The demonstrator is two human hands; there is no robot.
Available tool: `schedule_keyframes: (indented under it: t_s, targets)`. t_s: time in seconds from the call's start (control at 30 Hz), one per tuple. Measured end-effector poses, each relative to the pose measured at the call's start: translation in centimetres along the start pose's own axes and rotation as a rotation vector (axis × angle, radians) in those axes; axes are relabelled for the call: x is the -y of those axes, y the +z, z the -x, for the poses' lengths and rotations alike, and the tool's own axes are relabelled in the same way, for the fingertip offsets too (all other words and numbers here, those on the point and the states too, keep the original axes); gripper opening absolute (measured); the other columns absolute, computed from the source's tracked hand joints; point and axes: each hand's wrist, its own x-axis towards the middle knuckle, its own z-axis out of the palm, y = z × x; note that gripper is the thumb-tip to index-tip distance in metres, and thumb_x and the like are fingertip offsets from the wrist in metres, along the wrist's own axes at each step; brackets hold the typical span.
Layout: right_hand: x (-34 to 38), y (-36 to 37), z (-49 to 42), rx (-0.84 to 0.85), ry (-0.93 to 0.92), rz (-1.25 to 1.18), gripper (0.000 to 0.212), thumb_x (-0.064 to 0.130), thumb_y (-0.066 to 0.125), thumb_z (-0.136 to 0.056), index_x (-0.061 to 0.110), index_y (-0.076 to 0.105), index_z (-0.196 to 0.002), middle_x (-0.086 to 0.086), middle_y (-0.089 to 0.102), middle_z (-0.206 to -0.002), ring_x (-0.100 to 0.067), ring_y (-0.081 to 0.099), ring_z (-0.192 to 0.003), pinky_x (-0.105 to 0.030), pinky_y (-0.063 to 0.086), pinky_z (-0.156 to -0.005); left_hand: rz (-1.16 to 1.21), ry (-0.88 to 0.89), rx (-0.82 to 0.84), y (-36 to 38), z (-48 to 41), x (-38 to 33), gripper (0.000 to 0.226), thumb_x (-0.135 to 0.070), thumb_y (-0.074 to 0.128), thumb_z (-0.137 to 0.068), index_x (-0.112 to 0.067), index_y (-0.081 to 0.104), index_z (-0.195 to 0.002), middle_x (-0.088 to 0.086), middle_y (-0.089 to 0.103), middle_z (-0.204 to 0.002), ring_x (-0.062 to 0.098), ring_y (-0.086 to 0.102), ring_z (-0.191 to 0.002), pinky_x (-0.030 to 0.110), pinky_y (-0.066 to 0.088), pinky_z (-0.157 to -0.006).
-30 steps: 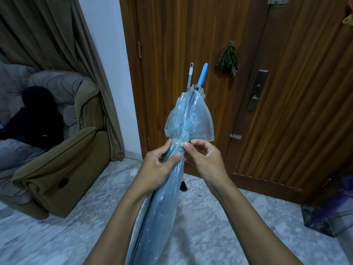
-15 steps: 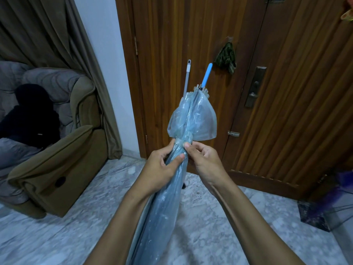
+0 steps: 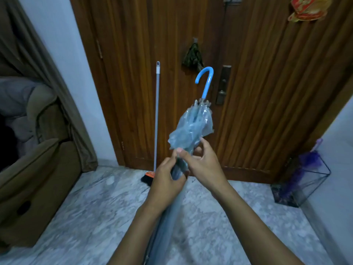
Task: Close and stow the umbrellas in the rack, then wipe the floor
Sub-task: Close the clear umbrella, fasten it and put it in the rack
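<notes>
At the centre of the frame both hands work on a folded clear-blue umbrella (image 3: 193,127), which runs up from the bottom edge between the forearms and tilts toward the upper right, its curved blue handle (image 3: 206,81) topmost in front of the wooden door (image 3: 267,92). The left hand (image 3: 168,180) is wrapped around the gathered canopy just below its loose, bunched end, fingers closed on the plastic. The right hand (image 3: 204,165) sits just beside and slightly above it, thumb and forefinger pinched together on the canopy at the bunched edge while the other fingers curl loosely behind. At the right edge of the frame, on the marble floor (image 3: 95,217) against the wall, stands a wire umbrella rack (image 3: 313,180) with a purple umbrella (image 3: 303,169) leaning in it, well apart from the hands. A broom (image 3: 157,111) leans upright against the door left of centre, its head touching the floor. A brown armchair (image 3: 34,178) fills the lower left, with a curtain (image 3: 28,54) hanging above it.
</notes>
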Motion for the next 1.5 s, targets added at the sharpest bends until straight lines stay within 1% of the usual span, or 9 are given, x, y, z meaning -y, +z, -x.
schedule_keyframes:
  t_s: [0.07, 0.2, 0.43, 0.53, 0.8, 1.17, 1.3, 1.4, 1.5]
  targets:
    - [-0.5, -1.8, -0.3, -0.109, -0.04, 0.107, 0.064, 0.04, 0.084, -0.074, 0.027, 0.05, -0.127, 0.014, 0.068, -0.114, -0.001, 0.067, -0.102, -0.025, 0.055, -0.088, -0.015, 0.037, 0.111, 2.6, -0.3, 0.0, 0.052, -0.012, 0.072, -0.08, -0.018, 0.059, -0.131, -0.003, 0.06, -0.113, 0.002, 0.06, -0.106, 0.029, 0.052, -0.092]
    - [-1.7, -7.6, -0.9, -0.301, -0.073, 0.181, 0.042, 0.034, 0.079, -0.08, 0.028, 0.058, -0.115, 0.012, 0.071, -0.106, -0.003, 0.069, -0.098, -0.033, 0.058, -0.088, 0.074, 0.061, 0.287, 7.0, -1.2, -1.2, 0.074, -0.019, 0.074, -0.084, -0.031, 0.039, -0.148, -0.022, 0.056, -0.128, -0.008, 0.052, -0.12, 0.009, 0.042, -0.095]
    - [-2.4, -19.2, -0.3, -0.374, -0.073, 0.078, 0.028, 0.024, 0.07, -0.091, 0.018, 0.061, -0.117, 0.008, 0.073, -0.104, -0.001, 0.071, -0.092, -0.019, 0.058, -0.074, 0.236, -0.043, 0.436, 17.3, -4.0, -4.0, 0.064, -0.033, 0.082, -0.077, -0.052, 0.048, -0.127, -0.036, 0.061, -0.118, -0.016, 0.058, -0.105, 0.006, 0.048, -0.081]
    - [-3.4, -24.7, -0.8, -0.421, -0.025, -0.031, 0.025, 0.024, 0.067, -0.093, 0.021, 0.058, -0.117, 0.003, 0.073, -0.109, -0.01, 0.072, -0.1, -0.031, 0.06, -0.085, 0.287, 0.005, 0.546, 22.8, -5.9, -6.7, 0.058, -0.023, 0.077, -0.084, -0.034, 0.052, -0.135, -0.019, 0.065, -0.124, -0.007, 0.061, -0.11, 0.007, 0.046, -0.086]
    - [-3.8, -38.5, -2.7, -0.681, -0.059, 0.218, 0.127, 0.044, 0.089, -0.067, 0.033, -0.003, -0.154, 0.007, 0.039, -0.146, -0.008, 0.046, -0.13, -0.025, 0.043, -0.106, 0.213, 0.101, 0.581, 39.2, -9.3, -11.8, 0.038, -0.019, 0.07, -0.086, -0.021, 0.062, -0.124, -0.007, 0.073, -0.109, 0.004, 0.069, -0.1, 0.039, 0.057, -0.088]
    - [-6.3, -53.5, -7.7, -0.886, -0.106, 0.202, 0.026, 0.03, 0.062, -0.096, 0.03, 0.054, -0.121, 0.009, 0.064, -0.119, -0.012, 0.064, -0.108, -0.028, 0.056, -0.089, 0.197, 0.257, 0.511, 52.1, -11.7, -14.8, 0.059, -0.014, 0.064, -0.093, -0.032, 0.041, -0.144, -0.013, 0.062, -0.119, 0.001, 0.063, -0.107, 0.008, 0.046, -0.084]
    - [-8.1, -56.6, -10.9, -0.868, -0.066, 0.046, 0.04, 0.031, 0.071, -0.089, 0.037, 0.044, -0.117, 0.001, 0.063, -0.121, -0.018, 0.069, -0.103, -0.045, 0.06, -0.087, 0.202, 0.209, 0.504, 55.2, -14.5, -13.3, 0.064, -0.017, 0.066, -0.092, -0.024, 0.038, -0.149, -0.011, 0.057, -0.131, -0.009, 0.055, -0.116, 0.003, 0.042, -0.089]
    - [-9.3, -58.8, -13.4, -0.784, 0.037, -0.149, 0.068, 0.031, 0.079, -0.083, 0.036, 0.025, -0.124, 0.0, 0.06, -0.122, -0.018, 0.069, -0.104, -0.043, 0.06, -0.088, 0.243, 0.216, 0.529, 57.7, -17.6, -11.9, 0.065, -0.015, 0.066, -0.093, -0.044, 0.034, -0.141, -0.025, 0.054, -0.129, -0.011, 0.053, -0.119, 0.003, 0.041, -0.09]
    - [-10.2, -61.0, -16.0, -0.673, 0.107, -0.018, 0.056, 0.037, 0.081, -0.08, 0.023, 0.049, -0.124, 0.006, 0.069, -0.114, -0.014, 0.071, -0.102, -0.041, 0.06, -0.088, 0.219, 0.221, 0.558, 61.1, -20.9, -10.1, 0.065, -0.018, 0.067, -0.091, -0.049, 0.034, -0.139, -0.025, 0.051, -0.133, -0.011, 0.05, -0.123, 0.006, 0.042, -0.095]
